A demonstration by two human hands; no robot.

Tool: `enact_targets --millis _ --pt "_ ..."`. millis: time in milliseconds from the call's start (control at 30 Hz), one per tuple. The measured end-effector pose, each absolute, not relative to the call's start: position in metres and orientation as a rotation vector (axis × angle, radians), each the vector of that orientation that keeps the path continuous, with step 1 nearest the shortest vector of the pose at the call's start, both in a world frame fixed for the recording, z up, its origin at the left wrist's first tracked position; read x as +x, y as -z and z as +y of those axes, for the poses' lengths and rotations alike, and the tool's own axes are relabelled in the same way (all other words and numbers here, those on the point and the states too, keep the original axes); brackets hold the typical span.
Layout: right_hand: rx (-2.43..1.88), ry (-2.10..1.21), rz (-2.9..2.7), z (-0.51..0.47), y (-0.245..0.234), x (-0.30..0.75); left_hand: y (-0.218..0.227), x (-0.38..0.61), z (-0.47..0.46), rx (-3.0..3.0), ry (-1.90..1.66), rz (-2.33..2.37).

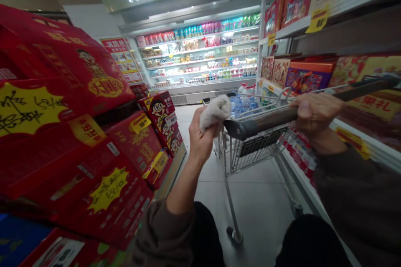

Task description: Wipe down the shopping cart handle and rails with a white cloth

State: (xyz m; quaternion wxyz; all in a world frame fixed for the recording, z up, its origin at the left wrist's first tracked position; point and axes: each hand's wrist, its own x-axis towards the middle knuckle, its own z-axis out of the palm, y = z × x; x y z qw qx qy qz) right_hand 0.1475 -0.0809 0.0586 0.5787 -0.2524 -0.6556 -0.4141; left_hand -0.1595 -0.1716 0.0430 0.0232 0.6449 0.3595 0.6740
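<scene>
A crumpled white cloth (215,112) is gripped in my left hand (201,135), beside the left end of the cart's handle. My right hand (316,112) is wrapped around the dark handlebar (272,117) of a wire shopping cart (247,156). Inside the cart, blue-tinted clear plastic bottles (246,103) lie toward the front, partly hidden by the handle and my hands.
Stacked red gift boxes (134,146) with yellow price signs line the left side. Shelves (300,25) of boxed goods run close along the right. Beyond the cart stands a lit refrigerated display (200,56), under a DAILY sign. Grey floor tiles (257,200) lie beneath.
</scene>
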Motion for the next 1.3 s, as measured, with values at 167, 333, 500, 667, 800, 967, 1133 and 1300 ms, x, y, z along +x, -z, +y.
enact_targets --millis 167,333,500,667,800,967,1133,1300 --pt "-0.745 0.809 -1.562 -0.062 -0.054 0.161 -0.053 -0.150 -0.181 2.349 -1.904 1.253" --pt "-0.689 0.714 -1.552 -0.051 -0.052 0.170 -0.027 -0.167 -0.134 2.077 -1.739 1.553" --pt "-0.650 0.559 -1.478 -0.040 -0.048 0.171 -0.051 -0.124 -0.161 2.312 -1.766 1.243" --pt "-0.668 0.372 -1.456 -0.036 -0.047 0.173 -0.075 -0.103 -0.172 2.552 -1.594 1.278" --pt "-0.695 0.326 -1.475 -0.032 -0.046 0.179 -0.052 -0.131 -0.134 2.380 -1.480 1.608" --pt "-0.679 0.294 -1.448 -0.025 -0.044 0.184 -0.036 -0.140 -0.119 2.247 -1.556 1.620" --pt "-0.654 0.277 -1.414 -0.026 -0.044 0.186 -0.037 -0.101 -0.157 2.572 -1.772 1.372" --pt "-0.634 0.253 -1.400 -0.030 -0.045 0.190 0.004 -0.079 -0.163 2.697 -2.064 1.453"
